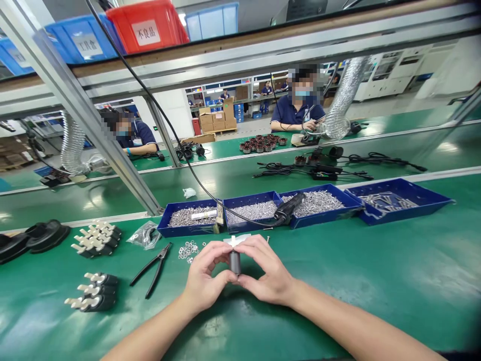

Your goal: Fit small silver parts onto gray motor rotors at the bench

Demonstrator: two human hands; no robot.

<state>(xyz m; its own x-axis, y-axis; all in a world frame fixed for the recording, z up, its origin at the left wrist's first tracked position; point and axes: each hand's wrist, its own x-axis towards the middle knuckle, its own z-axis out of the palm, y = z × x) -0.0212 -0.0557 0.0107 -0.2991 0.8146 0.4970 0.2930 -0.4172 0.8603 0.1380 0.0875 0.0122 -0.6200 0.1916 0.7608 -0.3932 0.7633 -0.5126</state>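
Between my two hands stands a small dark cylindrical part [235, 262] with a white tip, upright over the green table. My left hand [208, 275] grips it from the left with thumb and fingers. From the right, my right hand [266, 271] holds the same part, its fingertips close to those of my left hand. Small metal rings [188, 250] lie scattered left of my hands. Black-handled pliers [160, 260] rest farther left. Two groups of dark parts with pale tips, an upper one [97, 238] and a lower one [95, 292], sit at the left.
Blue trays of screws and small metal pieces [191, 231] line the back of the table [356, 291]. A black power screwdriver [289, 209] on a cable lies across them. A metal post [108, 145] rises at the left. Two people [298, 113] sit beyond the frame.
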